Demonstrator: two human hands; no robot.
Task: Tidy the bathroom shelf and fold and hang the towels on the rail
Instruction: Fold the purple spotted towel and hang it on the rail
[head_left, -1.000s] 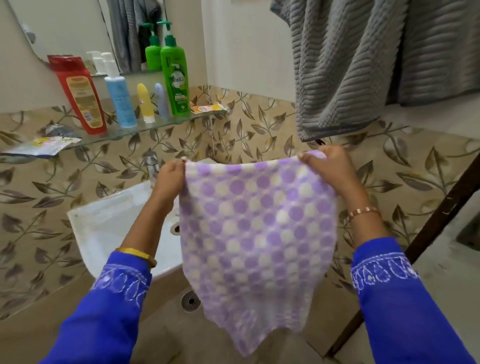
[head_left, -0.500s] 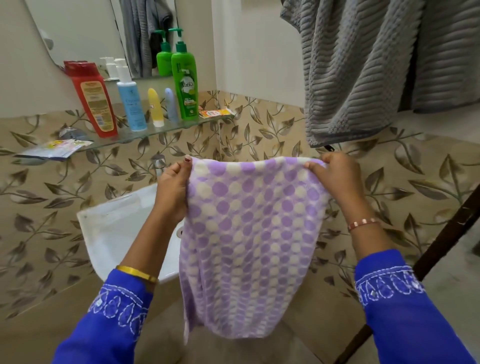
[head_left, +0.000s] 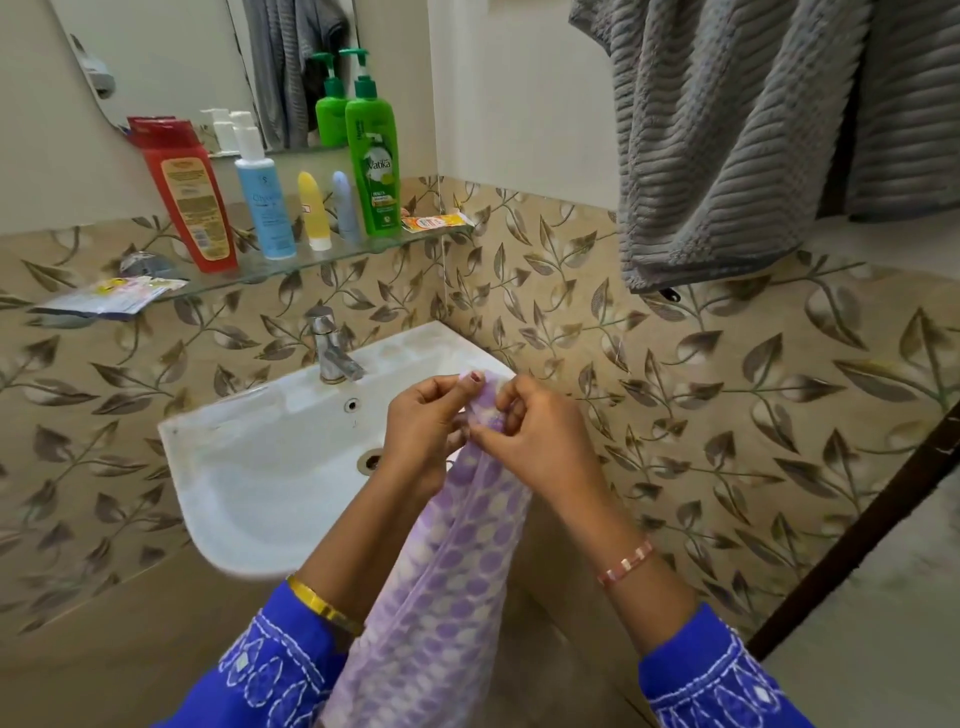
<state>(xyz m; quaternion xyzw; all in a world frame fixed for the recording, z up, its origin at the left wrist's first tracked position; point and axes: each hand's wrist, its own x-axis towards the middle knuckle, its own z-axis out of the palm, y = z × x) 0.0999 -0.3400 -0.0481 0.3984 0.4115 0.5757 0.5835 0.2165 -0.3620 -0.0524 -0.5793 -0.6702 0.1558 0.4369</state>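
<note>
A purple-and-white dotted towel (head_left: 447, 587) hangs doubled lengthwise before the sink; a grey ribbed towel (head_left: 727, 145) hangs upper right.

The purple dotted towel (head_left: 452, 587) runs off the bottom edge, so its lower end is out of view, and its top corners are covered by the left hand (head_left: 423, 431) and right hand (head_left: 535, 441). The grey towel (head_left: 727, 140) is cut by the top and right edges; its rail is not visible. At the glass shelf's (head_left: 291, 270) left end, the print on the sachets (head_left: 104, 299) is too blurred to read.
</note>
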